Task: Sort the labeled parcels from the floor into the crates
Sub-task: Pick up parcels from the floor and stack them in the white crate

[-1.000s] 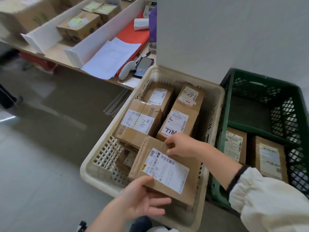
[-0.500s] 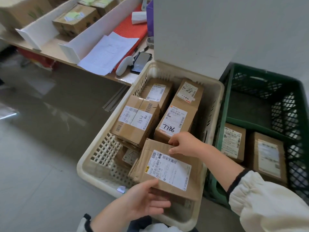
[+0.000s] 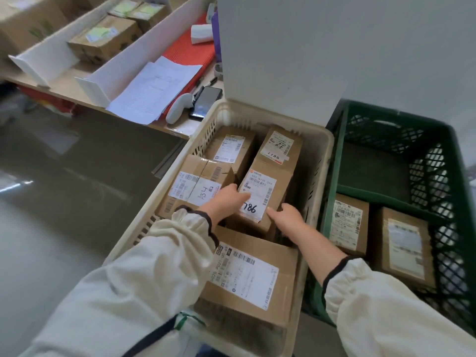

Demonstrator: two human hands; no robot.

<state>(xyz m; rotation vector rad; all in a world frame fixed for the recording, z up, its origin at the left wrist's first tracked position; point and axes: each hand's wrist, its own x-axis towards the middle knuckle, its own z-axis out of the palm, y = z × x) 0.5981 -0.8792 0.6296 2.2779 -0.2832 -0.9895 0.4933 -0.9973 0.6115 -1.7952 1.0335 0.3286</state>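
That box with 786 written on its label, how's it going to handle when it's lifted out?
The 786 box looks like brown cardboard, so probably stiff, not floppy. It sits tight against the 134 parcel in the cream crate, so it may drag coming out. Flat-sided, it shouldn't roll.

Soft, even, fairly bright light fills the scene with no hard shadows. Only the gaps between boxes in the white crate go dark. The glossy floor shows a pale glare streak at its left edge. The middle parcel has a sharp label, while labels in the green crate smear. Wide-angle bending curves the surface edge and the frame corners. The sleeves look soft.
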